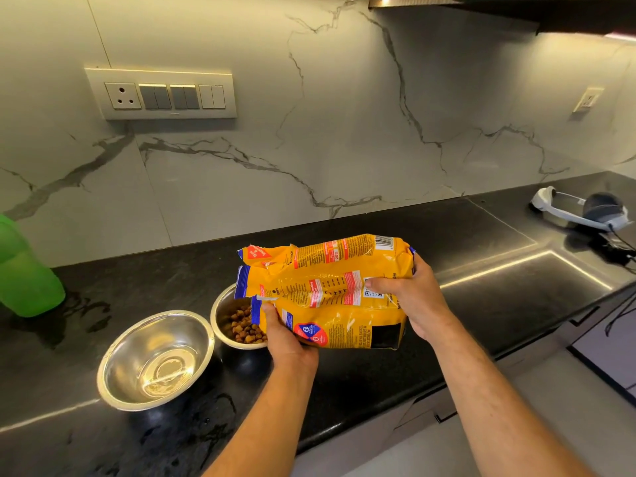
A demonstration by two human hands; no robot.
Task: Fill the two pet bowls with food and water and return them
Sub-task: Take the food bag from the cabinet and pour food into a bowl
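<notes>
Status, left to right.

Green bottle (pixel 25 270) at 9 o'clock on the tabletop (pixel 464 242), upright, well apart from the bowls. Wet smears on the black surface just beside it, and more near the front edge at 7 o'clock.

Water bowl (pixel 155 359) at 7 o'clock: steel, looks to hold clear water, level hard to judge through the reflections. I'd call that half done.

Food bowl (pixel 237 321) just right of it, rims touching or nearly so, can't tell which. Brown kibble (pixel 244 327) covers the part of the bottom I can see; the bag hides the right side, so fill level is unknown. Looks partly filled at least.

My left hand (pixel 285 339) grips the yellow food bag (pixel 327 290) near its torn mouth, fingers curled under, thumb on top. The bag lies tipped on its side at centre, mouth at its 9 o'clock end, right over the food bowl. No kibble visibly falling, so I can't say whether it's pouring or just stopped.

My right hand (pixel 409 297) grips the bag's base end at 3 o'clock, fingers wrapped over the top face.

White headset (pixel 581 211) at 2 o'clock, far corner, not involved.

Left to do, as I judge it: finish or confirm the food portion, set the bag down, carry both bowls back. The water bowl will slosh, so move it level.
</notes>
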